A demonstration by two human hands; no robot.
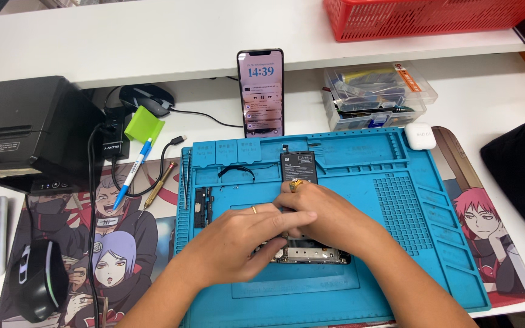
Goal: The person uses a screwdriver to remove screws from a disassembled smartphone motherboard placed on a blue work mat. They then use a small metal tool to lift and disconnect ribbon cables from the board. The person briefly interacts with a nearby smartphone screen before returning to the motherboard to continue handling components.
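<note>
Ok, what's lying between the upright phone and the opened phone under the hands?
In the head view, a black battery lies on the blue mat between the upright phone and the opened phone.

Both hands working over opened phone [311,254] lying on blue repair mat [396,243]. Left hand [238,243] pressing down on phone body, index finger stretching right. Right hand [317,212] overlapping it, fingers gripping black battery [299,167] at lower end; battery sticking up past fingertips. Small circuit board [203,206] sitting on mat left of hands, thin black cable [236,170] lying above it. Upright phone [260,92] standing behind mat, screen glowing. Clear parts box [375,94] resting on white counter [487,91], white earbud case [420,136] just beside it.
</note>
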